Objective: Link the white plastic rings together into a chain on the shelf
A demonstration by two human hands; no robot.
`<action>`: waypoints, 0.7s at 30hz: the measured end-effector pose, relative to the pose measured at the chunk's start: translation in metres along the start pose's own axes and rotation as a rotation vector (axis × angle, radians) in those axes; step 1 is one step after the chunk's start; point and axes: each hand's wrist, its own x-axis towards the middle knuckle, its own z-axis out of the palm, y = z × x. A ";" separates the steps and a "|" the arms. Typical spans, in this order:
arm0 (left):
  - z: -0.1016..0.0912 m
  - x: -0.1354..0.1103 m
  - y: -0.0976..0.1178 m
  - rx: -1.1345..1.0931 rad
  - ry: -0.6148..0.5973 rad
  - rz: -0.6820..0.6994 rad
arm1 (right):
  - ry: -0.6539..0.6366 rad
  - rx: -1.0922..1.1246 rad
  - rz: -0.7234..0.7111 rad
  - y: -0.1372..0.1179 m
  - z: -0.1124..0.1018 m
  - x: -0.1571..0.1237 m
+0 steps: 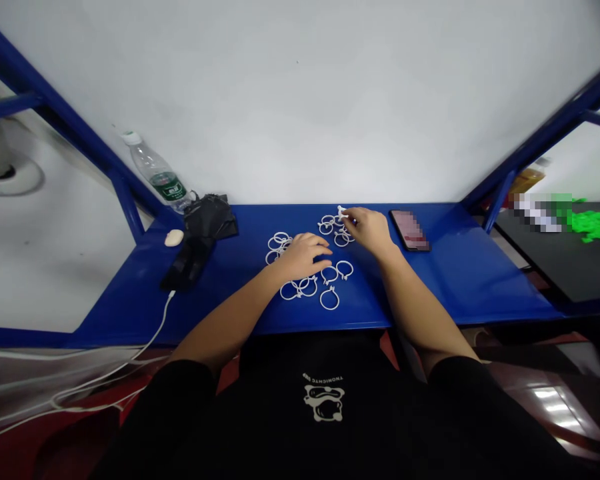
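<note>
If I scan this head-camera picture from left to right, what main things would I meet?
Clear bottle, black bundle, left hand, right hand, phone, bright green pieces. The white rings spread around both hands, so they have no single place.

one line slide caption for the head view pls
Left hand among white rings on a blue table; right hand with a white piece at its fingertips.

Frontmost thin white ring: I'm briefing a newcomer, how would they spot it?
On the blue tabletop, find the bare left hand. Front-right of it lies the thin white ring, nearest the front edge. Its tab points away from that edge, unlike the two white rings behind.
</note>
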 end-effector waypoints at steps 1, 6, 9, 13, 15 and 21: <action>0.003 -0.001 0.001 -0.009 -0.044 0.020 | 0.002 0.005 0.003 0.000 0.000 0.000; 0.006 -0.001 0.003 -0.007 -0.101 0.017 | 0.023 0.118 -0.007 -0.008 -0.002 -0.001; -0.001 0.002 0.001 0.017 0.019 -0.123 | 0.025 0.203 -0.051 -0.014 -0.003 -0.002; -0.009 0.005 -0.006 -0.133 0.270 -0.410 | -0.011 0.286 -0.171 -0.026 -0.001 -0.008; -0.008 0.005 -0.011 -0.239 0.334 -0.486 | -0.054 0.315 -0.249 -0.033 0.002 -0.012; -0.001 0.006 -0.017 -0.461 0.308 -0.554 | -0.163 0.354 -0.399 -0.046 0.010 -0.016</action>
